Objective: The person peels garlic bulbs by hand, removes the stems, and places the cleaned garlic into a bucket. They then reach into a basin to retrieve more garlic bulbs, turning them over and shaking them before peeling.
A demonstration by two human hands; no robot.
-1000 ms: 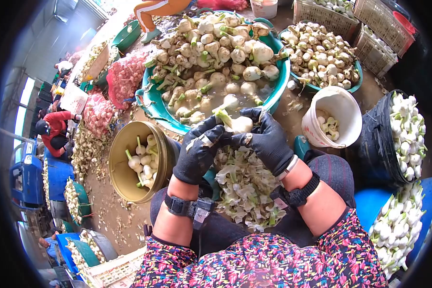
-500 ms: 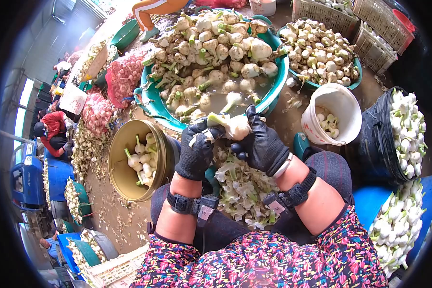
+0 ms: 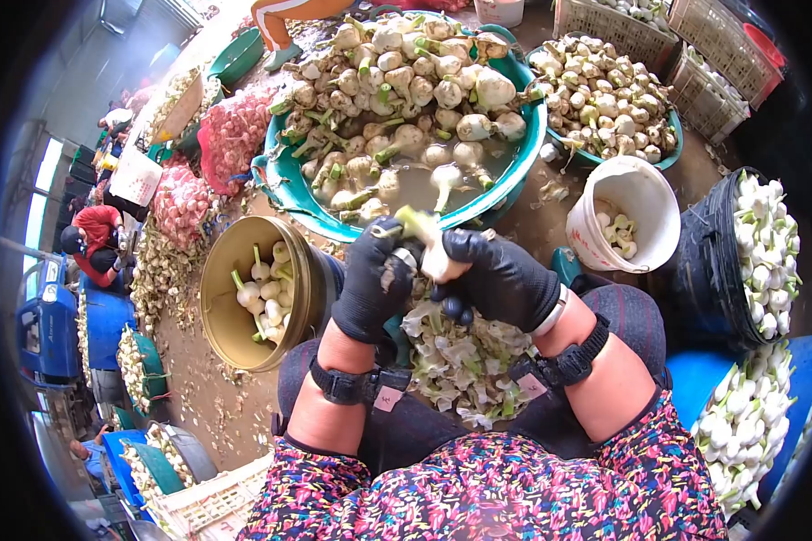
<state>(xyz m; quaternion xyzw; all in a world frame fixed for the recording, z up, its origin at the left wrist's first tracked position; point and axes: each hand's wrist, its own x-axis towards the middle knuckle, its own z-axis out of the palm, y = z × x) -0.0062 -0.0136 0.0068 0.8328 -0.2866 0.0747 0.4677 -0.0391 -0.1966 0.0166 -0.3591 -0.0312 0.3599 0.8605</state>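
Note:
Both my hands wear black gloves and meet over my lap. My left hand (image 3: 373, 281) and my right hand (image 3: 501, 275) together grip one white garlic bulb (image 3: 433, 257) with a short green stem that points up and left. Under them lies a heap of pale green and white peelings (image 3: 465, 356) on my lap. Straight ahead, a big teal tub (image 3: 284, 185) holds muddy water and many unpeeled bulbs.
A brass-coloured bucket (image 3: 221, 311) with peeled bulbs leans at my left. A white bucket (image 3: 645, 194) with a few bulbs stands at right, beside a black tub (image 3: 708, 270) of cleaned bulbs. A second teal basin (image 3: 672, 149), crates and red mesh sacks (image 3: 230, 135) lie beyond. A person in red (image 3: 95, 239) crouches far left.
My hands have closed tighter round the bulb and turned it; my right hand now covers more of it, and the stem has swung from left toward upright.

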